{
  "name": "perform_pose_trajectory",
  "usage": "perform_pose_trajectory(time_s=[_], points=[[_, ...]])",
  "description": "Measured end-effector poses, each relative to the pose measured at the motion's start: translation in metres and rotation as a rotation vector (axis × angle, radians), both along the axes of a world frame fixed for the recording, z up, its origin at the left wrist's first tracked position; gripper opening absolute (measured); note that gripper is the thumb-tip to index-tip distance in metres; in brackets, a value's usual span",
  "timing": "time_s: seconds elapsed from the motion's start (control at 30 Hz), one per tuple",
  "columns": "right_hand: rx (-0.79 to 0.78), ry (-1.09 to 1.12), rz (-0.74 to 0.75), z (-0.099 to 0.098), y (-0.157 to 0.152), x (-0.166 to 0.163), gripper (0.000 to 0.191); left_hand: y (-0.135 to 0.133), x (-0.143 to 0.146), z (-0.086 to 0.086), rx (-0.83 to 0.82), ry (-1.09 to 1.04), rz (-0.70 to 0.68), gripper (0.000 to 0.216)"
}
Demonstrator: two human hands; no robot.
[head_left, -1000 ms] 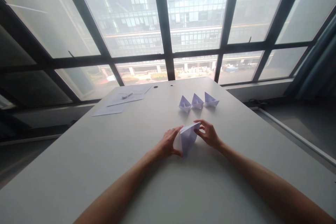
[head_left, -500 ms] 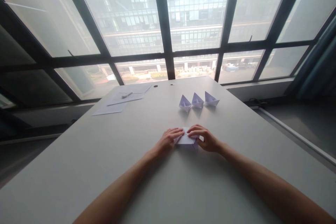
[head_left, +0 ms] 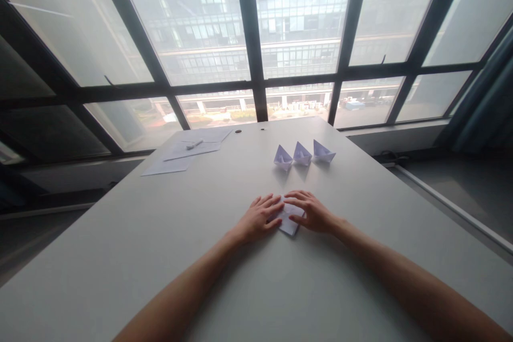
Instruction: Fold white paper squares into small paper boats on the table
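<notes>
A small folded sheet of white paper (head_left: 289, 226) lies flat on the table, its near corner pointing toward me. My left hand (head_left: 259, 218) rests with spread fingers over the paper's left side. From the right, my right hand (head_left: 310, 211) reaches over the paper's other side, fingers apart and fingertips on or just above it. Both hands hide part of the paper's far and side edges. Beyond them, three folded paper boats (head_left: 302, 154) stand in a row.
White sheets of paper (head_left: 170, 165) lie at the far left of the white table (head_left: 160, 235), with a white marker-like object (head_left: 194, 144) on top. Two round holes are near the table's far edge. Large windows (head_left: 300, 16) rise behind it, and a blue curtain (head_left: 475, 107) hangs at right.
The folded paper has gone from a wider, raised shape to a flat diamond-like one. My left hand has spread its fingers over it; my right hand's fingers have opened out.
</notes>
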State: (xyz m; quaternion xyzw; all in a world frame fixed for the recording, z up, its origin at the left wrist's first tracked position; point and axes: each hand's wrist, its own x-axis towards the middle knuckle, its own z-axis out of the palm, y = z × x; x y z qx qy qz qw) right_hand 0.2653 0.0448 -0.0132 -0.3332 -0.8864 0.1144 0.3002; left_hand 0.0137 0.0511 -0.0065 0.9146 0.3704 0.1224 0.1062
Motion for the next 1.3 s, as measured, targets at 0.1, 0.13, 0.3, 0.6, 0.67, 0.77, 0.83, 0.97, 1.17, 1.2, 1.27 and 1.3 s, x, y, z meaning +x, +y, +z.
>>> perform_pose_trajectory(time_s=[0.1, 0.13, 0.3, 0.6, 0.67, 0.77, 0.83, 0.97, 1.17, 1.2, 1.27, 1.3], points=[[-0.073, -0.129, -0.013, -0.0014, 0.003, 0.0039, 0.065, 0.0001, -0.0004, 0.0002, -0.011, 0.005, -0.023, 0.061], [-0.101, -0.159, -0.012, -0.0016, 0.0035, 0.0047, 0.067, 0.0001, -0.0005, 0.0001, -0.014, 0.008, -0.029, 0.066], [-0.16, -0.165, -0.022, -0.0021, 0.0034, 0.0048, 0.071, 0.0005, -0.0008, -0.0007, -0.011, 0.015, -0.03, 0.077], [-0.131, -0.179, -0.062, -0.0005, 0.0009, 0.0029, 0.059, -0.0019, 0.0009, 0.0011, 0.03, -0.023, -0.005, 0.064], [-0.133, -0.179, -0.071, -0.0001, 0.0005, 0.0028, 0.058, -0.0024, 0.0017, 0.0019, 0.025, -0.031, -0.019, 0.054], [-0.131, -0.18, -0.065, 0.0017, -0.0003, 0.0027, 0.058, -0.0028, 0.0025, 0.0028, 0.014, -0.031, -0.047, 0.042], [-0.127, -0.191, -0.059, 0.0035, -0.0013, 0.0025, 0.062, -0.003, 0.0028, 0.0035, 0.008, -0.034, -0.048, 0.039], [-0.122, -0.192, -0.057, 0.0064, -0.0037, 0.0014, 0.073, -0.0036, 0.0031, 0.0044, 0.007, -0.047, -0.047, 0.04], [-0.131, -0.192, -0.064, 0.0053, -0.0037, 0.0014, 0.073, -0.0039, 0.0032, 0.0047, 0.013, -0.056, -0.049, 0.041], [-0.134, -0.197, -0.063, 0.005, -0.0034, 0.0015, 0.073, -0.0039, 0.0031, 0.0047, 0.012, -0.055, -0.05, 0.041], [-0.141, -0.205, -0.06, 0.0045, -0.0028, 0.0018, 0.072, -0.0038, 0.0031, 0.0046, 0.011, -0.049, -0.049, 0.042], [-0.143, -0.208, -0.059, 0.0043, -0.0027, 0.0018, 0.072, -0.0037, 0.0031, 0.0044, 0.01, -0.047, -0.049, 0.042]])
